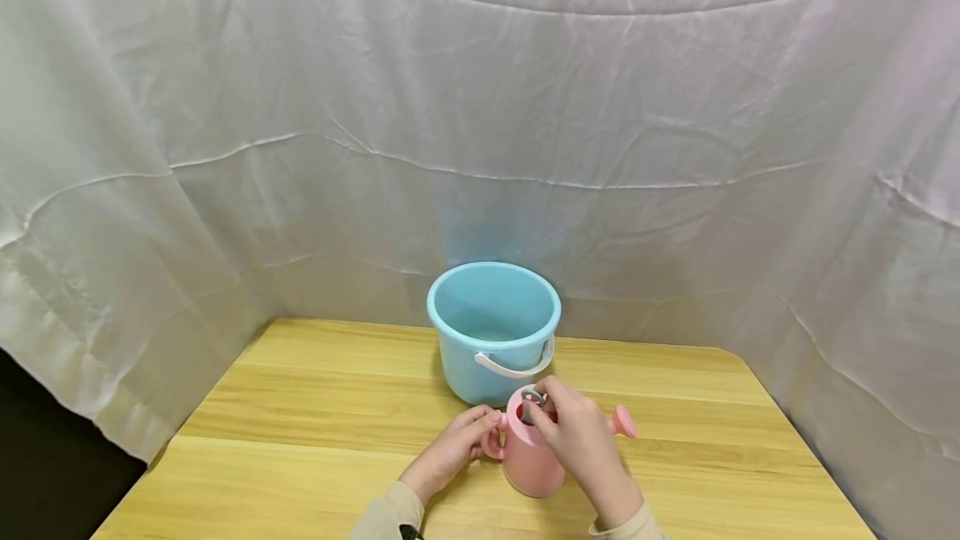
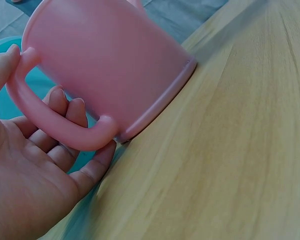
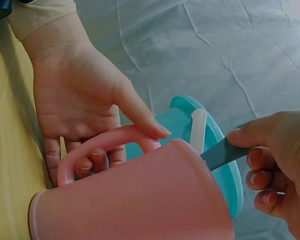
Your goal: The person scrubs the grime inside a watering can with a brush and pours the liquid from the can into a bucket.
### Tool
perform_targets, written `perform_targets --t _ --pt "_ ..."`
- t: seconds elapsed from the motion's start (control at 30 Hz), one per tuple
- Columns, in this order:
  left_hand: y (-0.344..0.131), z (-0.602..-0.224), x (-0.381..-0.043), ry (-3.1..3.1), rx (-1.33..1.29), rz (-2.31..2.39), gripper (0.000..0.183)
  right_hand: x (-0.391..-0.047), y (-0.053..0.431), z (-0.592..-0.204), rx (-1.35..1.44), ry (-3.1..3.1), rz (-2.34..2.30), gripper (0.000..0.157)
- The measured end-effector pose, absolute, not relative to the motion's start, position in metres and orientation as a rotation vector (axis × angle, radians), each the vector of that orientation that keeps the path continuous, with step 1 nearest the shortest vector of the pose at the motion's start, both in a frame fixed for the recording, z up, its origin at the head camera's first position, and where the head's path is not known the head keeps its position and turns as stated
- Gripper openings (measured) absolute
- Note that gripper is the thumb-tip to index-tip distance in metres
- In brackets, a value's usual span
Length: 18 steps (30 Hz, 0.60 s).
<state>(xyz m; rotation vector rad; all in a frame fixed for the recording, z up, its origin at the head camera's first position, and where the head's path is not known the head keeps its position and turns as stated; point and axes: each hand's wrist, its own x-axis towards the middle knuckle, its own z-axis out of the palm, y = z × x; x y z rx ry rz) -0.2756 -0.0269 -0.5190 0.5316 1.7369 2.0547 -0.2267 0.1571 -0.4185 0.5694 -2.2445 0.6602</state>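
Note:
A pink watering can [image 1: 534, 467] stands upright on the table in the head view, its spout to the right and its handle [image 2: 55, 117] to the left. My left hand [image 1: 455, 445] holds that handle, thumb on its upper end and fingers passing behind the loop. Over the can's top opening, my right hand [image 1: 581, 432] pinches a grey flat piece [image 3: 224, 154] between thumb and fingers. This piece slants down into the opening, and its lower part is hidden inside the can. I cannot tell what kind of thing it is.
Close behind the can stands a light blue bucket [image 1: 480, 365] with a white handle [image 1: 512, 371] hanging at its front. The wooden table [image 1: 322, 407] has a pale curtain [image 1: 600, 107] round its back and sides. A dark gap [image 1: 52, 440] shows at the lower left.

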Motion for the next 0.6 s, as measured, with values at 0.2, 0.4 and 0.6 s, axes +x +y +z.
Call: perform_targets --t 0.2,0.4,0.6 --pt "-0.0276 -0.5180 -0.2752 1.731 0.539 2.054 0.027 -0.2261 0.1565 -0.4209 0.560 -2.357 0.641 0.029" --pt "-0.0272 -0.5176 -0.2749 1.734 0.535 2.050 0.027 -0.2246 0.1565 -0.4197 0.551 -2.382 0.627 0.030" --pt "-0.0270 -0.5175 -0.2752 1.730 0.530 2.056 0.028 -0.2240 0.1559 -0.4178 0.572 -2.318 0.642 0.029"
